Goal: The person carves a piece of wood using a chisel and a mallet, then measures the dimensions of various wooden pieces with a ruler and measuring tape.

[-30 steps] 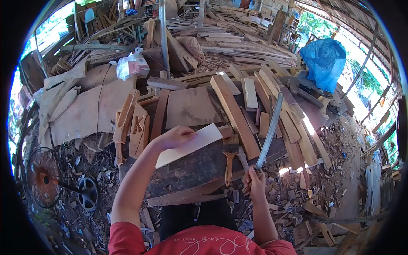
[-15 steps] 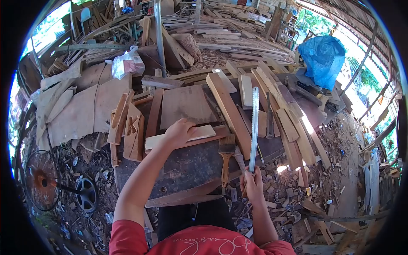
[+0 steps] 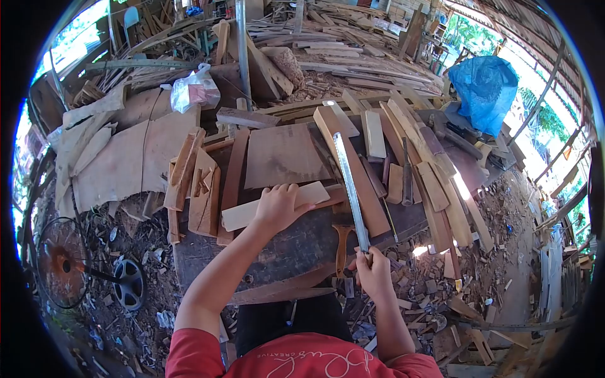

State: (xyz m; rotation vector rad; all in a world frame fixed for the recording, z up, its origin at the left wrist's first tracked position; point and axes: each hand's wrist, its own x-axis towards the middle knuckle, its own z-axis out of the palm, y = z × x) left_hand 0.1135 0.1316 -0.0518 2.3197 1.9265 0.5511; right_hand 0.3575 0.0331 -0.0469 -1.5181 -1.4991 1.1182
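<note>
My left hand (image 3: 278,206) is closed over a pale wooden strip (image 3: 240,217), fingers curled across its far edge and thumb toward the right. That strip lies on a reddish-brown board at the workbench (image 3: 217,264). My right hand (image 3: 374,269) grips a hand saw (image 3: 351,189) by its lower end; the handle is mostly hidden. The saw's long, narrow, shiny blade points away from me and leans left, right of the pale strip. Below the blade, a paintbrush (image 3: 341,249) with a wooden handle lies by the bench's near edge.
Wooden blocks (image 3: 204,194) stand to the left, and a thick beam (image 3: 372,214) lies right of the saw. A chisel-like tool (image 3: 407,183) rests among boards further right. A rusty fan (image 3: 63,264) is at far left, a blue plastic bag (image 3: 482,91) at back right. Scraps cover the ground.
My left hand has shifted right along the pale strip, which is turned more broad-side up. The saw blade has tilted left and lowered, now partly over the paintbrush.
</note>
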